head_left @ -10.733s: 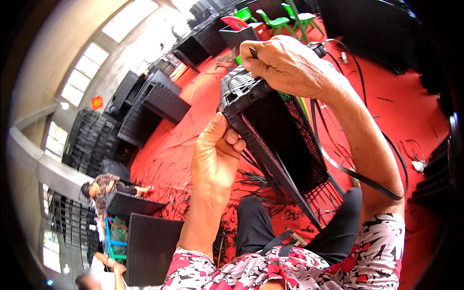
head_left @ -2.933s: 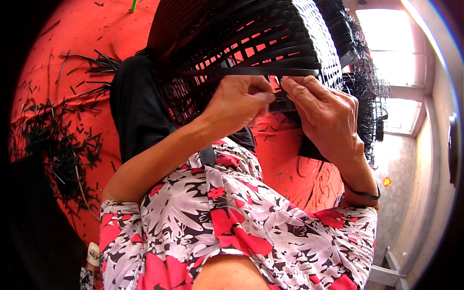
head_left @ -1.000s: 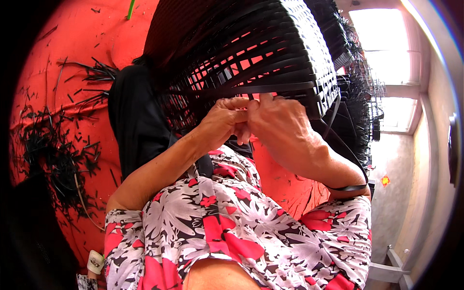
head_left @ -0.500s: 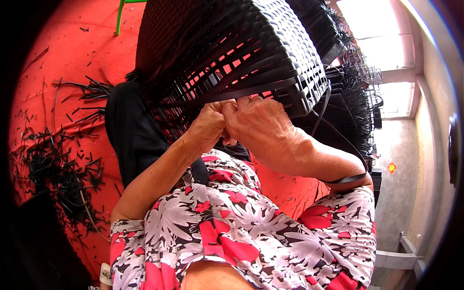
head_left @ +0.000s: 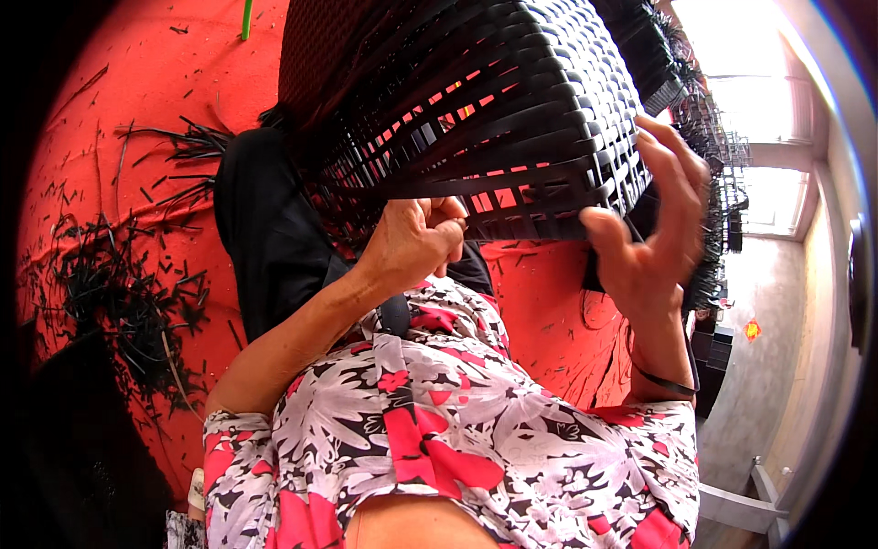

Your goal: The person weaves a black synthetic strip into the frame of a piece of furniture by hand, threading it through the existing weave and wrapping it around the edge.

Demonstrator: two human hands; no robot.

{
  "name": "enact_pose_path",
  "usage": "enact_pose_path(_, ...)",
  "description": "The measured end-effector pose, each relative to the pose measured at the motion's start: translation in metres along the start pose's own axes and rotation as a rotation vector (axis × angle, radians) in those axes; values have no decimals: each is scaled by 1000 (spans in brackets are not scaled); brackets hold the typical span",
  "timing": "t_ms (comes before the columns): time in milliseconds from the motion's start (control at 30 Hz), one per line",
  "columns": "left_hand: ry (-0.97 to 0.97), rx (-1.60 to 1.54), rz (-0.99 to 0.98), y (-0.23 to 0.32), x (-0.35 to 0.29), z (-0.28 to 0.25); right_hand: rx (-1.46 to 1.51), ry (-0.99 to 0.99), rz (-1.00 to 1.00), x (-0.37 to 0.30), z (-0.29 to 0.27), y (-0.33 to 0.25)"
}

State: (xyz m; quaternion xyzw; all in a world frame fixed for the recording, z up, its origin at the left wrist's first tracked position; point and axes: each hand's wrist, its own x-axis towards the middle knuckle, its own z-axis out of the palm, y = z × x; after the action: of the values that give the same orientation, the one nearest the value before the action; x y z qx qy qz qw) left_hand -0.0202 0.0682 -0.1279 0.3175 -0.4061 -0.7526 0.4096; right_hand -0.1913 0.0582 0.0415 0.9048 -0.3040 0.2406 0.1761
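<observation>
A large black basket of flat plastic strips stands tilted before me. Its right face is tightly woven, while loose strips fan slantwise across the side facing me, with gaps between them. My left hand is closed at the lower edge of this side, fingers curled beside the strips; what it grips is hidden. At the lower right corner my right hand is open and slightly blurred, thumb and fingers apart around the corner. Whether it touches the weave I cannot tell. A thin black strip loops about my right forearm.
Black strip scraps litter the red floor covering on the left. My black-trousered knee is left of the basket. More black woven pieces are stacked beyond it on the right, near a grey wall. A green leg shows at the top.
My right hand has left my left hand and moved right to the basket's corner, its fingers spreading. In the picture the basket sits slightly farther right and lower. My left hand stays closed.
</observation>
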Motion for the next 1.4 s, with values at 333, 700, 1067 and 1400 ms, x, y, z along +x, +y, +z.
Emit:
enact_pose_path(333,426,447,-446,-31,-137,-133,-2,-20,73,-20,13,32)
enact_pose_path(700,888,1620,-413,-84,-294,-269,331,-56,223,-6,-8,27)
enact_pose_path(1067,191,984,855,17,-32,-39,1642,304,610,-39,-60,45)
enact_pose_path(1400,311,1155,919,11,-11,-29,1138,20,652,-51,-100,123)
